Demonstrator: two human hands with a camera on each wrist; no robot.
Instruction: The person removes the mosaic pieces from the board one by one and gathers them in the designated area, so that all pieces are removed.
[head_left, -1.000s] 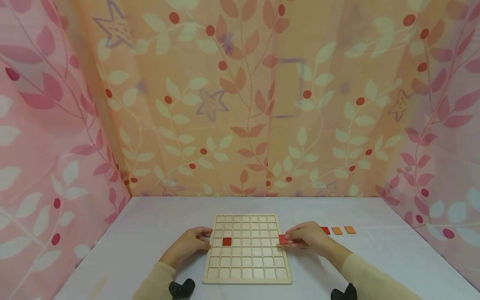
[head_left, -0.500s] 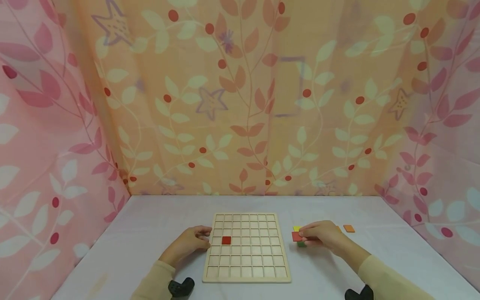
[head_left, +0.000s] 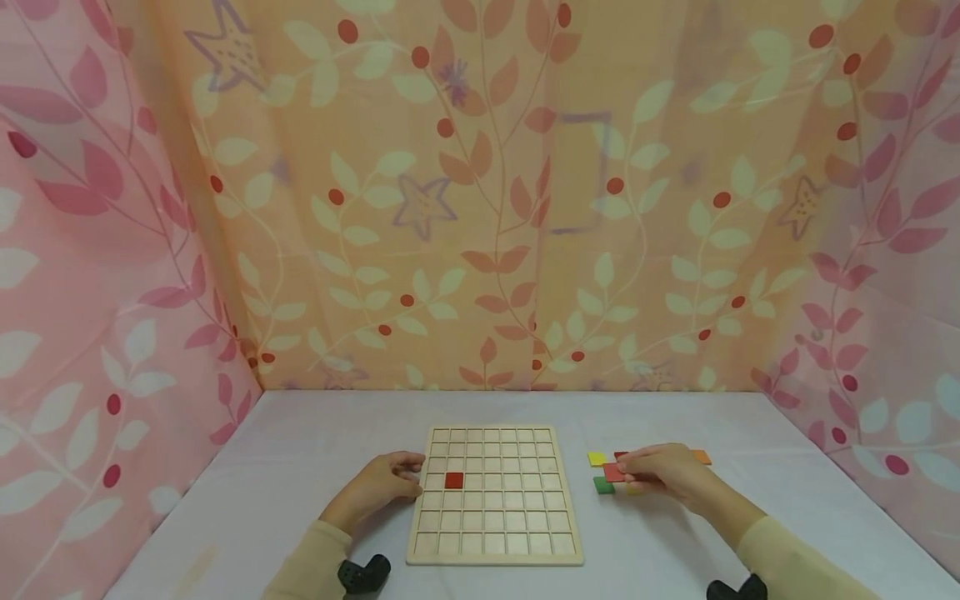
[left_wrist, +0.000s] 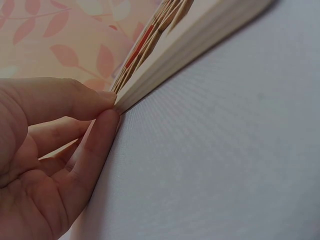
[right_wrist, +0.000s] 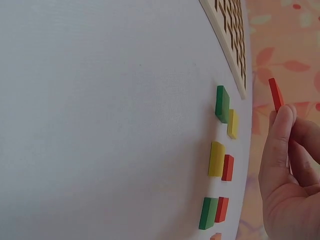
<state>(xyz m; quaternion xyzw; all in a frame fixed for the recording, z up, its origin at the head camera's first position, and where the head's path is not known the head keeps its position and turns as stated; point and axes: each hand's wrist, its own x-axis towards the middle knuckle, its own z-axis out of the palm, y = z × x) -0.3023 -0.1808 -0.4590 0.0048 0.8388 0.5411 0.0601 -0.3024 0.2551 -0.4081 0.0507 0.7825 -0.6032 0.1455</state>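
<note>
My right hand [head_left: 663, 475] pinches a red square tile [head_left: 613, 472] between thumb and fingertips. In the right wrist view the tile [right_wrist: 276, 94] is seen nearly edge-on, raised above the table. The hand hovers over two rows of coloured tiles right of the wooden grid board [head_left: 420, 542]. At the board's left edge, my left hand [head_left: 384, 485] holds the rim with thumb and finger; the left wrist view shows these fingertips [left_wrist: 106, 99] on the edge of the board [left_wrist: 165, 70]. One dark red tile [head_left: 453, 481] lies in a cell near the board's left side.
On the table lie a yellow tile [head_left: 596, 459], a green tile [head_left: 603, 485] and an orange tile [head_left: 701, 457]. More green, yellow and red tiles [right_wrist: 227, 167] appear in the right wrist view. Patterned curtains [head_left: 480, 208] stand behind and at both sides.
My right hand has carried the red tile rightward, from the board's right edge to above the loose tiles. Yellow and green tiles have come into view. The left hand stays at the board's edge.
</note>
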